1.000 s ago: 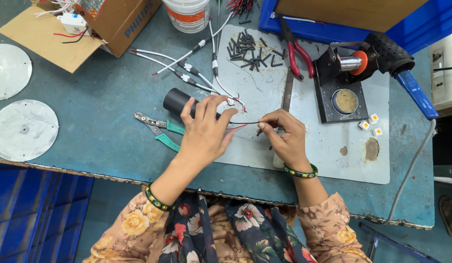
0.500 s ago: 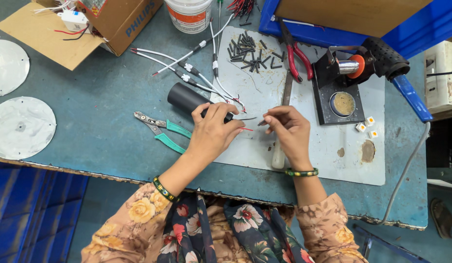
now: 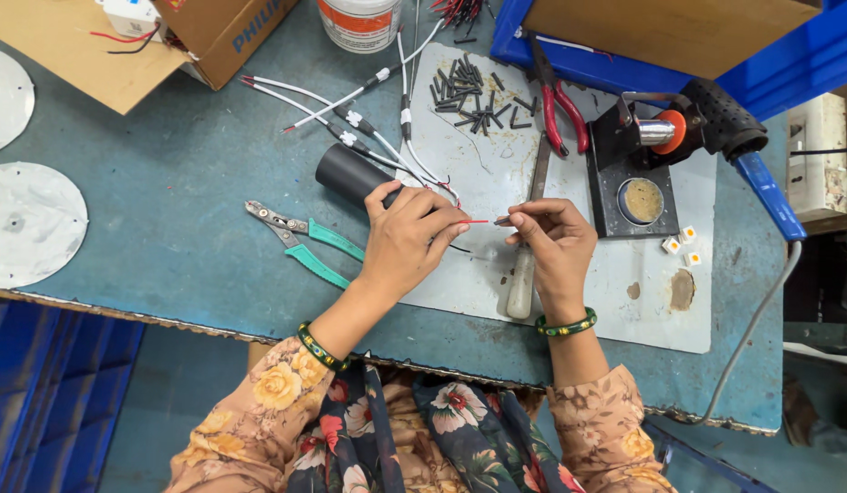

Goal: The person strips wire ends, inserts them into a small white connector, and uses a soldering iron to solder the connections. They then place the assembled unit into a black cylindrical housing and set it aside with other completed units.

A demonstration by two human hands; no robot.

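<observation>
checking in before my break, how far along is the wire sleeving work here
Done, by the look of it: several white leads with joints already covered lie at the back of the table. In hand: the left hand pinches a red wire over the black housing, and the right hand brings a short dark sleeve to its tip. Left: a pile of cut black sleeves remains unused.

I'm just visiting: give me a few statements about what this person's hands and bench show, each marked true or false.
1. The left hand pinches a thin red wire. True.
2. The green-handled pliers are held in the right hand. False: they lie on the table, left of the left hand.
3. Short black tube pieces lie scattered on the white mat. True.
4. The red-handled cutters lie inside the cardboard box. False: they lie at the mat's top edge.
</observation>
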